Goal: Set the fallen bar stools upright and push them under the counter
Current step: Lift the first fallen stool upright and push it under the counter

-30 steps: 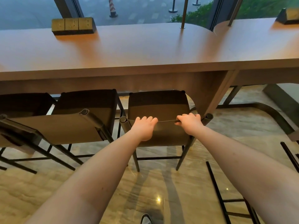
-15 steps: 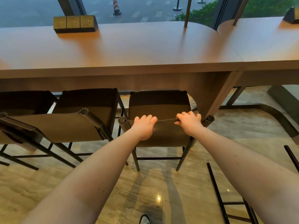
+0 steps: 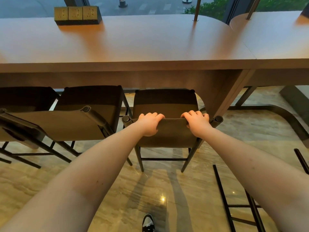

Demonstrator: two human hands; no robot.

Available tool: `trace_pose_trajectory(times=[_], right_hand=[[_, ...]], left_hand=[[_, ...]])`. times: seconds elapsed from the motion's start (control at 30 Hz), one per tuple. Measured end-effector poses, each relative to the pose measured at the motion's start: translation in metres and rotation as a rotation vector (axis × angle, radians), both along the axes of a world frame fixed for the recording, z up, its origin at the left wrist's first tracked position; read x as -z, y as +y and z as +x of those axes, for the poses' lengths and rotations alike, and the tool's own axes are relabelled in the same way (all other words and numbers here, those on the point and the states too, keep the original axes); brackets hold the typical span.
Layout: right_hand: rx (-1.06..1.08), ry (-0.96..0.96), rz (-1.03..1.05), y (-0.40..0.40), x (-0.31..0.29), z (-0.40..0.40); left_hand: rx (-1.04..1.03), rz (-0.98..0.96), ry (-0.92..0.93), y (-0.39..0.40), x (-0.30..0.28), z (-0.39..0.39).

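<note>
- Over the last second I have eased the bar stool forward; its seat front now sits under the edge of the bench, a little deeper than before.
- My left hand and right hand have not shifted: each grip is clamped over the top edge of the backrest, fingers curled over it.
- The stool stands upright on the floor, just beside a second upright stool on its left.
- I judge this one nearly home; a short further push should finish it.
- Dark legs of a fallen stool lie at lower right, so more remains.
</note>
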State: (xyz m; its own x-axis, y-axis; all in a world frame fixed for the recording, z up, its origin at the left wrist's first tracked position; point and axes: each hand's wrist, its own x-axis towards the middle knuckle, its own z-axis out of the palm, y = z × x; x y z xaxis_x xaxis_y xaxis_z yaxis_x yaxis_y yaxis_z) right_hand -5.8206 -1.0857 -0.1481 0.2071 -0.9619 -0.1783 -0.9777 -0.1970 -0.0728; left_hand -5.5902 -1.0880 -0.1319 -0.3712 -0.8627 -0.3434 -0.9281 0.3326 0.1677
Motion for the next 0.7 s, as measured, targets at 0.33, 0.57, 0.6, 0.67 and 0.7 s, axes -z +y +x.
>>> trace_pose_trajectory(times=[0.33,0.57,0.6,0.67,0.7], right_hand=[[0.098,0.244,0.002,-0.002,-0.004,-0.042],[0.222,0.255,0.066,-0.013,-0.001,-0.037],[0.222,0.26,0.064,-0.014,-0.001,-0.037],[0.214,0.245,0.04,-0.016,-0.001,-0.039],[0.214,0.233,0.022,-0.017,-0.002,-0.041]], left_hand=[[-0.028,-0.026,-0.314,-0.011,-0.019,0.067],[-0.064,-0.058,-0.299,-0.012,-0.009,0.069],[-0.061,-0.061,-0.297,-0.012,-0.009,0.069],[-0.06,-0.061,-0.284,-0.013,-0.008,0.07],[-0.059,-0.068,-0.278,-0.014,-0.007,0.069]])
